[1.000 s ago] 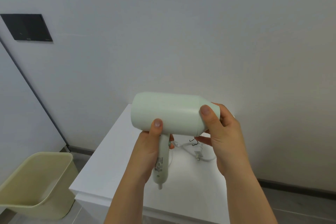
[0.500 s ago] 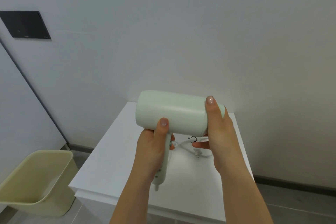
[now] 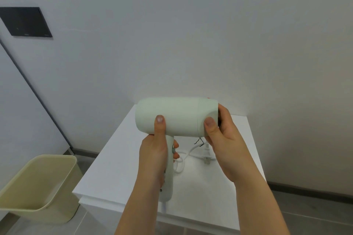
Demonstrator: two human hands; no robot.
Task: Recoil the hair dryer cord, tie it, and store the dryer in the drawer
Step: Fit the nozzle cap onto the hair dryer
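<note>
I hold a pale green hair dryer [image 3: 177, 116] in the air above a white cabinet top [image 3: 118, 168]. Its barrel lies crosswise and its handle points down towards me. My left hand [image 3: 154, 150] wraps the handle, thumb up on the barrel. My right hand [image 3: 223, 139] clasps the barrel's right end. The white cord [image 3: 183, 160] lies loose on the cabinet top under the dryer, with its plug [image 3: 207, 159] beside it. A thin black twist tie [image 3: 199, 141] shows just below the barrel. No drawer is in view.
A pale yellow plastic bin [image 3: 38, 187] stands on the floor to the left of the cabinet. A grey wall rises right behind the cabinet, with a black plate [image 3: 24, 22] mounted at upper left. Grey floor shows on the right.
The dryer has shifted slightly right and up. My right thumb has slid from the barrel's top down to its right end. My left hand has kept its grip on the handle.
</note>
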